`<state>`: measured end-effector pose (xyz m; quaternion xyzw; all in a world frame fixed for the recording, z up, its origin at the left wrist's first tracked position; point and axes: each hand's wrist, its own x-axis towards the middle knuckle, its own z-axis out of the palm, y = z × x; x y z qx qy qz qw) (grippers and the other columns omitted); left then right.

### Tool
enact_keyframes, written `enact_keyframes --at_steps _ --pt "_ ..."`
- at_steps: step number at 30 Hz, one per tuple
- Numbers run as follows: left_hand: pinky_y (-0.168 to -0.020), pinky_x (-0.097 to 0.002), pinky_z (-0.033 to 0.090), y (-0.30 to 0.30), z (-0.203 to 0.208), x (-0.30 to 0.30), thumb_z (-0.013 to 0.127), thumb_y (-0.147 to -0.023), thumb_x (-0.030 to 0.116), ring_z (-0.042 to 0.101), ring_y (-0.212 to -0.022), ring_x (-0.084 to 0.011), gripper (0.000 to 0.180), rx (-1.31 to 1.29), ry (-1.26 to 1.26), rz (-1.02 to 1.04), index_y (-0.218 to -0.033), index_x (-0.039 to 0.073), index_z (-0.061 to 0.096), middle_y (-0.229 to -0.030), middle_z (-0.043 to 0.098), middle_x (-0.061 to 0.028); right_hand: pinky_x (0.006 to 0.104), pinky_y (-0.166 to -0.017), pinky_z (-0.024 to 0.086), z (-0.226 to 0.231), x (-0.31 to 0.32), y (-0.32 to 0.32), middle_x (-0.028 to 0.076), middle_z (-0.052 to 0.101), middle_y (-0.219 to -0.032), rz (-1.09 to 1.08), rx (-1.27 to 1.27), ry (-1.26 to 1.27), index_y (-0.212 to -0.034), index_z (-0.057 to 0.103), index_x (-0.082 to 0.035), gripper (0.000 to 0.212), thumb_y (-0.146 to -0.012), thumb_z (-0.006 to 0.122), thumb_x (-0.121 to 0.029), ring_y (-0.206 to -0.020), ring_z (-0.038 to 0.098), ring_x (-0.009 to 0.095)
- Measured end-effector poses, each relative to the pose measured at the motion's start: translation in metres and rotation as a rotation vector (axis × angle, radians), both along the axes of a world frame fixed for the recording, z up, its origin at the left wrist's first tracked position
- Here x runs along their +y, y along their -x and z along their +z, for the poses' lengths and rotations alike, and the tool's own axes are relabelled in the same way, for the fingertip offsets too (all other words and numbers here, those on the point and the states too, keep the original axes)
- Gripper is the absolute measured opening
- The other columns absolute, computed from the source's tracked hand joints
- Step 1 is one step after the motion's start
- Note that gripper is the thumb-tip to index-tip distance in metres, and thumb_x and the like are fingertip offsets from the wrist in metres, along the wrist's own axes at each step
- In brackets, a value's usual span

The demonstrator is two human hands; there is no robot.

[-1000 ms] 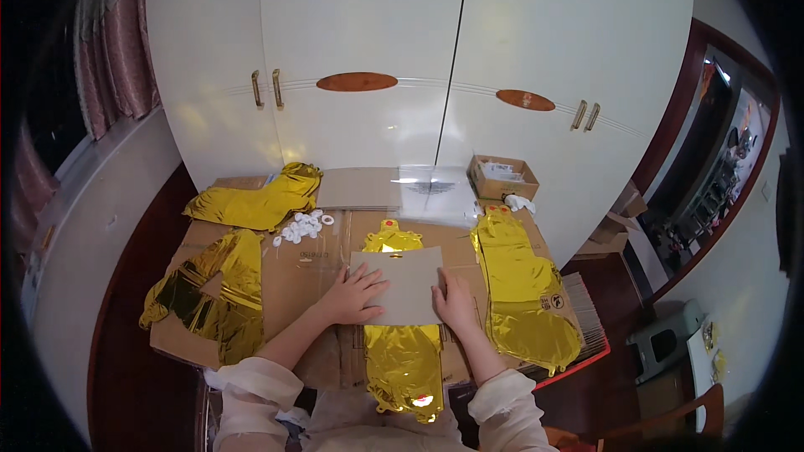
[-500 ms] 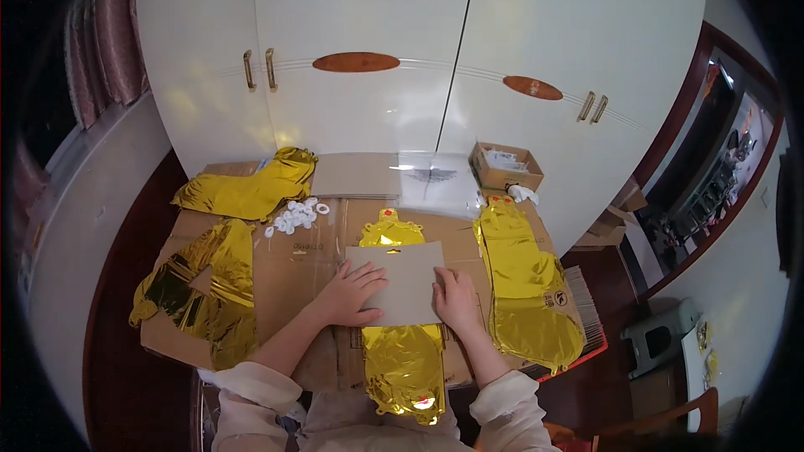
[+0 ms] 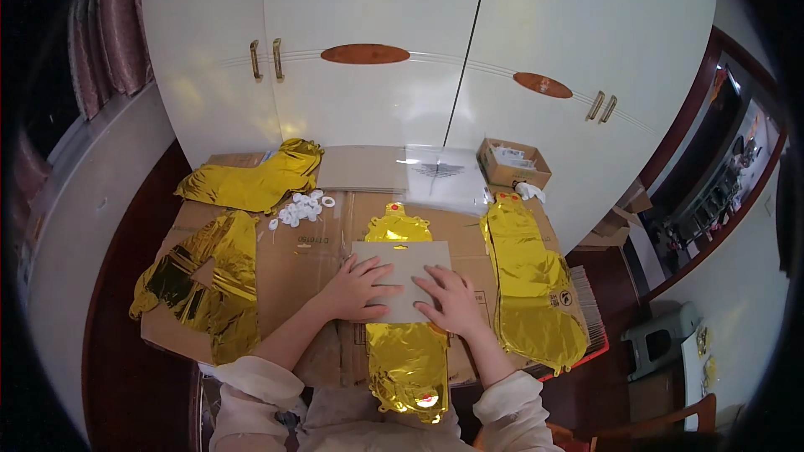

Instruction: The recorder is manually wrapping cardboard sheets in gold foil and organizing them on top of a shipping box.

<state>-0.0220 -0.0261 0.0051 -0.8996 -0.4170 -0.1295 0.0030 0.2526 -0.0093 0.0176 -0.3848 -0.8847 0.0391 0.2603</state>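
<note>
A grey cardboard sheet (image 3: 402, 272) with a small hang slot at its top lies across the middle of a gold foil balloon (image 3: 408, 360). The flat balloon sticks out above and below the sheet. My left hand (image 3: 360, 286) rests on the sheet's left side, fingers spread. On the right side my right hand (image 3: 452, 300) also lies with fingers apart, its fingertips on the sheet. Neither hand is closed around anything. The balloon's lower end reaches over the table's near edge toward my lap.
More gold foil balloons lie at the right (image 3: 536, 285), near left (image 3: 230, 285) and far left (image 3: 251, 180). White rings (image 3: 300, 211) are piled beside the far-left one. Along the back are grey cardboard sheets (image 3: 364, 169), clear plastic bags (image 3: 444, 180) and a small open box (image 3: 512, 163).
My right hand has moved from the sheet's right edge onto its surface, with the fingers spreading. My left hand stays on the sheet. The whole view has shifted slightly.
</note>
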Motion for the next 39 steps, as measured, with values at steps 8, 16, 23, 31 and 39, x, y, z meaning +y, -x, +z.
enact_keyframes --at_steps 8,16,23,31,39 --pt "-0.110 -0.0581 0.028 0.000 0.002 0.011 0.061 -0.086 0.050 0.038 -0.137 -0.0345 0.051 0.025 0.051 -0.087 -0.134 0.034 0.054 -0.150 0.042 -0.0063 0.0489 -0.107 0.035 -0.007 0.003 0.000 0.007 0.056 -0.133 0.025 -0.049 0.091 -0.125 0.064 -0.022 0.046 -0.086 0.066 -0.045 -0.130 0.048 0.029" --pt "-0.114 -0.0535 0.026 -0.014 0.027 0.030 0.063 -0.087 0.045 0.033 -0.142 -0.0311 0.052 0.165 0.316 -0.204 -0.136 0.032 0.052 -0.153 0.039 -0.0036 0.0475 -0.109 0.034 -0.007 0.003 -0.001 0.007 0.055 -0.135 0.017 -0.056 0.124 -0.125 0.063 -0.021 0.046 -0.086 0.065 -0.046 -0.130 0.047 0.028" --pt "-0.112 -0.0652 0.017 -0.001 -0.002 0.024 0.058 -0.090 0.045 0.030 -0.143 -0.0303 0.051 0.086 0.212 -0.201 -0.139 0.042 0.048 -0.156 0.034 -0.0025 0.0456 -0.107 0.036 -0.009 0.003 0.001 0.007 0.055 -0.134 0.026 -0.046 0.097 -0.124 0.064 -0.021 0.045 -0.087 0.065 -0.046 -0.130 0.047 0.028" --pt "-0.113 -0.0647 0.017 -0.005 0.011 0.020 0.057 -0.090 0.046 0.030 -0.143 -0.0297 0.048 0.094 0.181 -0.169 -0.137 0.042 0.051 -0.154 0.037 -0.0019 0.0509 -0.110 0.032 -0.008 0.009 -0.003 0.011 0.049 -0.140 0.106 0.040 0.202 -0.133 0.056 -0.018 0.052 -0.086 0.066 -0.036 -0.134 0.043 0.032" --pt "-0.113 -0.0636 0.018 -0.007 0.005 0.018 0.058 -0.089 0.046 0.031 -0.143 -0.0278 0.047 0.039 0.171 -0.177 -0.135 0.040 0.054 -0.153 0.039 -0.0018 0.0596 -0.117 0.017 0.051 -0.094 -0.060 0.009 0.035 -0.153 0.417 -0.373 0.307 -0.147 0.039 -0.025 0.083 -0.071 0.072 -0.020 -0.142 0.031 0.033"
